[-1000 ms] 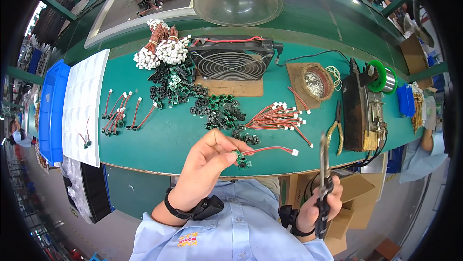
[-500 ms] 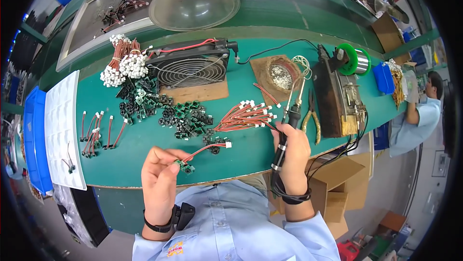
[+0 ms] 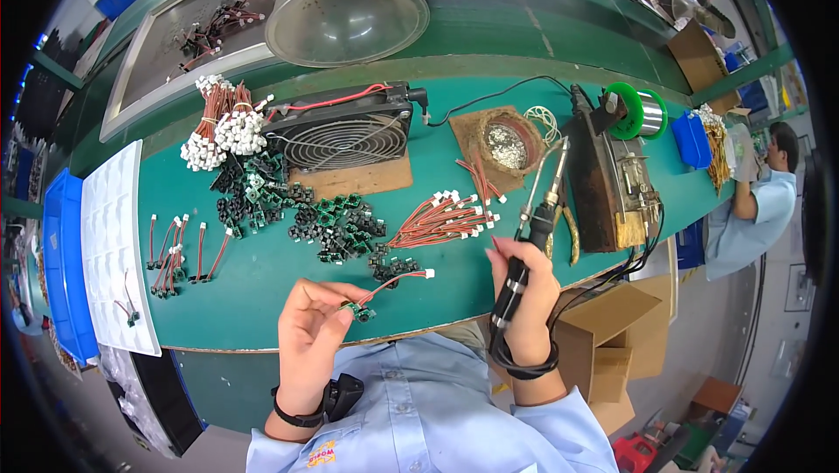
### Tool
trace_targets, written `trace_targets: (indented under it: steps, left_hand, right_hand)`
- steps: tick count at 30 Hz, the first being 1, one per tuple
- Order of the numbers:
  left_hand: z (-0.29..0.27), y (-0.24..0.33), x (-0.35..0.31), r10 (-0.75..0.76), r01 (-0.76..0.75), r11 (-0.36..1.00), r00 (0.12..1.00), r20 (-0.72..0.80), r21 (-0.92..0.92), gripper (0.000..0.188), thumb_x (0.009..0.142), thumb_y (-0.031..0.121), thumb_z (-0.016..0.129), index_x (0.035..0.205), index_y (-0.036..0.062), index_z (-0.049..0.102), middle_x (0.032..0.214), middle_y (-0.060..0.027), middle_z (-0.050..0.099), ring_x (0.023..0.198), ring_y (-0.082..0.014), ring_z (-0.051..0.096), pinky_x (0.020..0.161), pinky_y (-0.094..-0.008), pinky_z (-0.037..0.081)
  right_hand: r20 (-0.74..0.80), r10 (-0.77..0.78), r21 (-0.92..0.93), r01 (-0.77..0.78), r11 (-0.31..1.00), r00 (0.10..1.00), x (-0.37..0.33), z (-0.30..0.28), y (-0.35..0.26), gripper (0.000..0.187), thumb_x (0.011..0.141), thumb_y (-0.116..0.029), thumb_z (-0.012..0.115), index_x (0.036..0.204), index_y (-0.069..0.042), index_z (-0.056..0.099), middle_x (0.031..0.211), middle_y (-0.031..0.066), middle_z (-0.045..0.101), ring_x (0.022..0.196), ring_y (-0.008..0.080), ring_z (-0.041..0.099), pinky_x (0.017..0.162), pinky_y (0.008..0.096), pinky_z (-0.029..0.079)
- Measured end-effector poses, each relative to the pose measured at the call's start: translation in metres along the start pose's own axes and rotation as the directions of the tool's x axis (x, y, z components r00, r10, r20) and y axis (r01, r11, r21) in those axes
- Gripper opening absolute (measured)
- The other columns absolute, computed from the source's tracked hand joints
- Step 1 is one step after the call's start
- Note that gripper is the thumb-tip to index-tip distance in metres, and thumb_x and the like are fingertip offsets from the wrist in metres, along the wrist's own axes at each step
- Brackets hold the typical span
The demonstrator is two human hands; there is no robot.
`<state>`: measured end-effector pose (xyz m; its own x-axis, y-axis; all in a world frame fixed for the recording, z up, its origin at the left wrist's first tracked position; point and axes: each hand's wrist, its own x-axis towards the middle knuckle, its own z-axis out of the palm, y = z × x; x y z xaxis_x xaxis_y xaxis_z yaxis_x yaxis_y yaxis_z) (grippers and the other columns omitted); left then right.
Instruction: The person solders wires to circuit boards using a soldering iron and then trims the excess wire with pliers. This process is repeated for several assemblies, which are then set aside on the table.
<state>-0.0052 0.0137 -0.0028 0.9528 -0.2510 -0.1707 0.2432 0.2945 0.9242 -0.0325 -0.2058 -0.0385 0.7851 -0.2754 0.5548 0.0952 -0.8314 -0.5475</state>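
My left hand [image 3: 313,324] is closed, pinching a small green circuit board [image 3: 358,310] at the bench's near edge. From the board a red-and-dark wire lead [image 3: 393,284] runs up to the right and ends in a white plug. My right hand [image 3: 530,303] is wrapped around the black handle of a soldering iron [image 3: 514,285], whose thin metal end points up and away. Beyond my hands lie a fan of loose wire leads [image 3: 446,221] with white plugs and a heap of small circuit boards [image 3: 336,224].
A framed fan [image 3: 345,132] stands behind the boards, near bundled leads [image 3: 227,128]. To the right are a round solder pot [image 3: 509,143], pliers [image 3: 572,237], a dark metal stand [image 3: 603,185] and a solder spool [image 3: 642,113]. Finished-looking pieces [image 3: 170,263] lie left, beside a white tray [image 3: 114,246].
My left hand has shifted to the right with the circuit board and its lead. The soldering iron has tilted slightly rightward, now covering part of the pliers. The view has moved a little.
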Motion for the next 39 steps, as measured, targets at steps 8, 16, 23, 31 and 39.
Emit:
trace_targets:
  steps: [8, 16, 23, 31, 39]
  left_hand:
    - [0.009, -0.003, -0.005, -0.012, -0.006, 0.987, 0.994, 0.108, 0.158, 0.013, 0.083, -0.004, 0.053, 0.093, 0.0009, 0.047, 0.097, -0.0156, 0.06, 0.087, -0.0167, 0.057, 0.08, -0.0286, 0.044]
    - [0.015, 0.011, -0.011, 0.043, -0.2, 0.862, 0.944, 0.326, 0.466, 0.015, 0.082, -0.005, 0.054, 0.096, -0.001, 0.051, 0.094, -0.012, 0.058, 0.085, -0.0162, 0.055, 0.078, -0.0274, 0.043]
    - [0.012, 0.005, -0.014, 0.076, -0.132, 0.955, 0.975, 0.211, 0.265, 0.016, 0.084, -0.001, 0.055, 0.1, -0.0009, 0.051, 0.094, -0.0103, 0.058, 0.082, -0.0152, 0.056, 0.074, -0.0267, 0.045]
    - [0.018, 0.005, -0.012, -0.148, 0.159, 0.985, 0.977, 0.151, -0.062, 0.02, 0.087, 0.009, 0.057, 0.102, 0.0003, 0.048, 0.097, -0.0115, 0.056, 0.085, -0.0164, 0.055, 0.071, -0.0296, 0.046]
    - [0.019, -0.001, -0.005, -0.21, 0.29, 0.912, 0.937, 0.278, -0.289, 0.024, 0.087, 0.013, 0.059, 0.104, 0.003, 0.046, 0.093, -0.0098, 0.053, 0.082, -0.017, 0.055, 0.068, -0.029, 0.045]
  right_hand:
    - [0.192, 0.047, 0.547, -0.146, 0.824, 0.98, -0.005, -0.02, -0.038, 0.046, 0.073, 0.013, 0.066, 0.104, -0.005, 0.038, 0.082, 0.0137, 0.063, 0.078, 0.0196, 0.064, 0.067, 0.0268, 0.051]
    - [0.388, 0.074, 0.678, -0.339, 0.652, 0.919, -0.007, -0.026, -0.052, 0.047, 0.074, 0.011, 0.066, 0.105, -0.007, 0.036, 0.08, 0.0146, 0.062, 0.069, 0.0128, 0.06, 0.057, 0.022, 0.045]
    - [0.423, 0.081, 0.702, -0.383, 0.6, 0.902, -0.012, -0.03, -0.055, 0.046, 0.076, 0.01, 0.064, 0.105, -0.008, 0.035, 0.078, 0.0135, 0.062, 0.064, 0.0084, 0.056, 0.054, 0.0218, 0.043]
    - [0.415, 0.112, 0.731, -0.404, 0.55, 0.903, -0.008, -0.029, -0.063, 0.046, 0.077, 0.005, 0.065, 0.106, -0.009, 0.032, 0.076, 0.0115, 0.061, 0.063, 0.0089, 0.055, 0.056, 0.0222, 0.042]
    - [0.404, 0.059, 0.749, -0.367, 0.551, 0.913, -0.006, -0.029, -0.064, 0.047, 0.077, 0.004, 0.065, 0.106, -0.008, 0.03, 0.075, 0.0109, 0.06, 0.061, 0.0099, 0.054, 0.057, 0.0226, 0.042]
